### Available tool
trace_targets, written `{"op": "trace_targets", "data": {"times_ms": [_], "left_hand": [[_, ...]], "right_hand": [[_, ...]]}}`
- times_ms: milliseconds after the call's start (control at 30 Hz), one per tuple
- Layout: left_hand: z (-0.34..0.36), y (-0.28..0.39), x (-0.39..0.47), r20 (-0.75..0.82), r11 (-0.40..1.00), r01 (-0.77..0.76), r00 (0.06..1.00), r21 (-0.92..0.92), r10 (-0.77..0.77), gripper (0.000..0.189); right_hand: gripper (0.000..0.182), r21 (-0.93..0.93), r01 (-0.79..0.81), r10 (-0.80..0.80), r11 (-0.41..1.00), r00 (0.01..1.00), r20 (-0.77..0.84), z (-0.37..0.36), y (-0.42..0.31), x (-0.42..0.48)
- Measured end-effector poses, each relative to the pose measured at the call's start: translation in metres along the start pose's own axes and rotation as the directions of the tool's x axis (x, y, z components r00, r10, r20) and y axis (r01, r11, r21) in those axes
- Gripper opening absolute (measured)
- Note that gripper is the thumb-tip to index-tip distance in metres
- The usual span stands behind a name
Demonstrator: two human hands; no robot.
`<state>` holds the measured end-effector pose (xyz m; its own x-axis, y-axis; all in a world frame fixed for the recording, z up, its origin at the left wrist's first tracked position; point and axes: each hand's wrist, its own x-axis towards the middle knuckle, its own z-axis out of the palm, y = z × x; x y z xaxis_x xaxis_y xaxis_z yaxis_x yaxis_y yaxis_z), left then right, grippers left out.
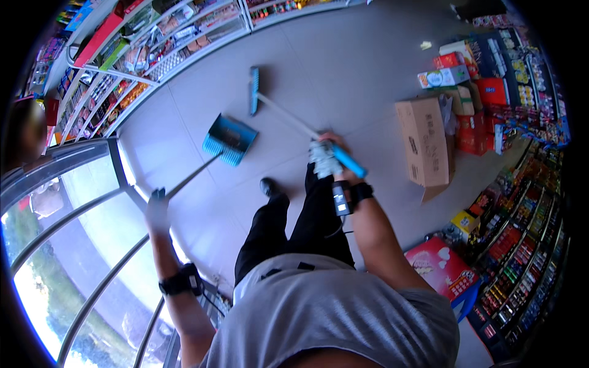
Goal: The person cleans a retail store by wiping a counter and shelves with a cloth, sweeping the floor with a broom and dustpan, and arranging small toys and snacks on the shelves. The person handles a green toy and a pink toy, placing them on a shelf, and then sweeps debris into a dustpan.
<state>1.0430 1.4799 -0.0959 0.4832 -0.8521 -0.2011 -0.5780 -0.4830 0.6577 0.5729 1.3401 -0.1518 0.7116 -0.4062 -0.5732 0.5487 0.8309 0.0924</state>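
My left hand (158, 209), blurred at the left, is closed around the upper end of a long dustpan handle. The blue dustpan (230, 138) at its far end rests on the grey floor with its ribbed back towards me. My right hand (338, 152), at the centre, grips the pole of a broom by its blue end grip, together with a crumpled whitish cloth or glove (324, 161). The blue broom head (254, 91) lies on the floor beyond the dustpan, its pale pole slanting back to my right hand. A device with a lit screen is strapped at my right wrist.
Stocked shelves (198, 46) curve along the upper left. Glass with metal bars (83, 216) is at the left. On the right stand an open cardboard box (425, 142), red cartons (471, 133), more shelves (520, 257) and a stool with a red top (441, 267). A small scrap (425, 45) lies on the floor.
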Motion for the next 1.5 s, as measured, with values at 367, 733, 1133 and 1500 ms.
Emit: {"op": "trace_targets", "data": {"times_ms": [367,733,1133,1500], "left_hand": [[0.087,0.147,0.003,0.168,0.994,0.107,0.98,-0.014,-0.103,0.024],[0.184,0.263,-0.007,0.231,0.988,-0.09,0.971,0.128,0.058,0.031],[0.197,0.257,0.009,0.272,0.99,-0.089,0.961,0.112,0.056,0.03],[0.228,0.278,-0.066,0.514,0.929,-0.371,0.799,0.011,0.313,0.047]], "right_hand": [[0.016,-0.445,0.304,-0.5,0.842,0.75,-0.433,-0.013,-0.031,-0.158],[0.024,-0.937,-0.135,-0.647,0.322,0.692,-0.322,-0.106,-0.115,-0.104],[0.012,-0.672,0.11,-0.244,0.732,0.964,-0.108,-0.02,-0.038,-0.164],[0.027,-0.823,0.562,-0.504,-0.086,0.688,0.522,0.122,0.004,-0.189]]}}
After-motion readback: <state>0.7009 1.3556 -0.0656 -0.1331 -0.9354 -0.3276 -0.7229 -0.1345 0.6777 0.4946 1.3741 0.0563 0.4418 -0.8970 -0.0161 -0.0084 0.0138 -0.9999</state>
